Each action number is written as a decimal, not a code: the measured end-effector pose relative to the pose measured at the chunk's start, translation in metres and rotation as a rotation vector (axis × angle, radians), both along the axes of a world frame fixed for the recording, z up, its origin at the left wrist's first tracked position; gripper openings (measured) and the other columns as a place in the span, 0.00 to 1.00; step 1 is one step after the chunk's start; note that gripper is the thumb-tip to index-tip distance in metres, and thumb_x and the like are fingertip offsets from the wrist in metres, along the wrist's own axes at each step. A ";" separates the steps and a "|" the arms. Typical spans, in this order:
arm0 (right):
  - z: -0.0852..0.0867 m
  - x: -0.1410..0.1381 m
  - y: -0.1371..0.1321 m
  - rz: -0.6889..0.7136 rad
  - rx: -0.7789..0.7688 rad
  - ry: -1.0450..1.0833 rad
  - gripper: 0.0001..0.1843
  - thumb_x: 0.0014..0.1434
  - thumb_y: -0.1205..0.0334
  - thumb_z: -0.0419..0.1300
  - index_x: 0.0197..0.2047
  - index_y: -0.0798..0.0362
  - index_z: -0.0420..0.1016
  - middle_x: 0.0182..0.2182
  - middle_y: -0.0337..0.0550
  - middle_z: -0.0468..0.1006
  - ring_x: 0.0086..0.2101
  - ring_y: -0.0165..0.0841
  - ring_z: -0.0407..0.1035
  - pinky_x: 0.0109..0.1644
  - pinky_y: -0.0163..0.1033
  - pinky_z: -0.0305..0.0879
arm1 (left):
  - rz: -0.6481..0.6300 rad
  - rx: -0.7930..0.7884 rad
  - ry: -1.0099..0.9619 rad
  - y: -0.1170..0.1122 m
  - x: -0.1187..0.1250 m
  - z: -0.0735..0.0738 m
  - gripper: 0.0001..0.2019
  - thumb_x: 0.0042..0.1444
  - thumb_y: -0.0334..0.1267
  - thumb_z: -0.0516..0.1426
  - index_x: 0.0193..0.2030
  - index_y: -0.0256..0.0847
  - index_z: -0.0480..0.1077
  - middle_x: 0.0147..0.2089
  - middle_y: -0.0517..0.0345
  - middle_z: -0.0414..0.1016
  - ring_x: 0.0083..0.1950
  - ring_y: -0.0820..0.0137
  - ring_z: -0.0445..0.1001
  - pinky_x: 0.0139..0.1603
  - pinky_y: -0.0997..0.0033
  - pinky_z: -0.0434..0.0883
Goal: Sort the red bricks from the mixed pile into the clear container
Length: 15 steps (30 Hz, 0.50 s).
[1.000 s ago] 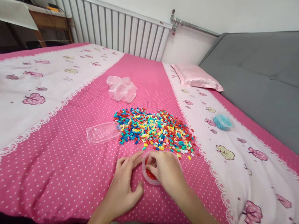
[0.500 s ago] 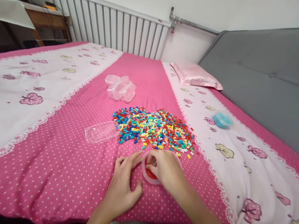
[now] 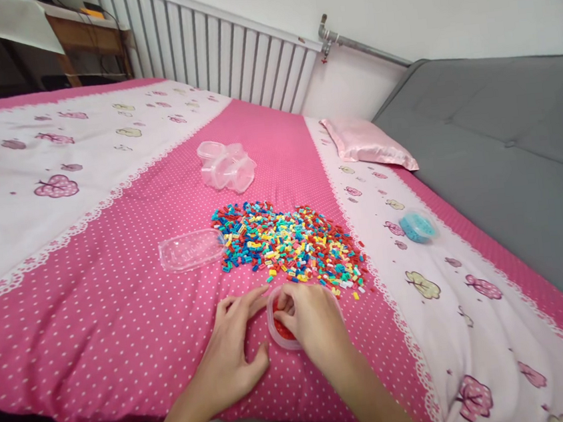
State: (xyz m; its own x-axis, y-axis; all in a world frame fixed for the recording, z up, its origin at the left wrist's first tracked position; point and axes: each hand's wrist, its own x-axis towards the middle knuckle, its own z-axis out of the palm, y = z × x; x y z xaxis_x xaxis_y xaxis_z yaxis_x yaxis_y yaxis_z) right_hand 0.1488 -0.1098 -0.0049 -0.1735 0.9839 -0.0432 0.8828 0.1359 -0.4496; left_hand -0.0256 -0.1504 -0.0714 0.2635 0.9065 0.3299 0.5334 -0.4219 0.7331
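Note:
My right hand (image 3: 317, 318) reaches into a small clear plastic container (image 3: 272, 329), fingers pinched together just above the red bricks (image 3: 285, 332) inside. Whatever sits between those fingertips is hidden. On the left of the container, my left hand (image 3: 234, 350) rests with fingers apart and holds nothing, its fingertips close to the rim. Just beyond both hands spreads a pile of tiny toy building bricks (image 3: 292, 240) in red, blue, yellow, green and white. A clear plastic lid (image 3: 190, 251) lies flat against the left side of the pile.
Behind the pile stand several clear empty containers (image 3: 229, 168) close together. A container with blue pieces (image 3: 417, 227) sits at right on the bedspread (image 3: 135, 307). Farther off are a pink pillow (image 3: 367, 143), a grey headboard (image 3: 505, 140) and a white radiator (image 3: 224, 49).
Almost nothing differs. Both hands stay where they were, with my right fingers still pinched in the container; the view has shifted very slightly.

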 end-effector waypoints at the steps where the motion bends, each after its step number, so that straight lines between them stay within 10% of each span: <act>1: 0.000 0.000 0.000 -0.003 -0.003 -0.004 0.08 0.51 0.71 0.71 0.30 0.47 0.80 0.28 0.38 0.84 0.32 0.37 0.78 0.38 0.38 0.64 | -0.003 -0.007 0.004 0.000 0.000 0.001 0.39 0.52 0.27 0.55 0.72 0.50 0.52 0.69 0.53 0.67 0.66 0.51 0.63 0.66 0.45 0.66; 15: 0.010 -0.001 -0.003 0.015 -0.065 0.044 0.11 0.48 0.75 0.71 0.29 0.49 0.80 0.27 0.36 0.83 0.31 0.31 0.76 0.37 0.33 0.62 | -0.005 0.004 0.045 -0.001 0.001 0.011 0.37 0.54 0.27 0.54 0.70 0.49 0.52 0.69 0.52 0.66 0.65 0.54 0.64 0.66 0.46 0.65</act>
State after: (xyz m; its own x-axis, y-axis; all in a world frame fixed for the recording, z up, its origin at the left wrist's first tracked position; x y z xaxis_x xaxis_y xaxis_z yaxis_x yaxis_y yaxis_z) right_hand 0.1476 -0.1124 0.0046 -0.1910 0.9766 -0.0990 0.8604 0.1180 -0.4959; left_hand -0.0243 -0.1517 -0.0608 0.2826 0.9039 0.3210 0.5636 -0.4273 0.7069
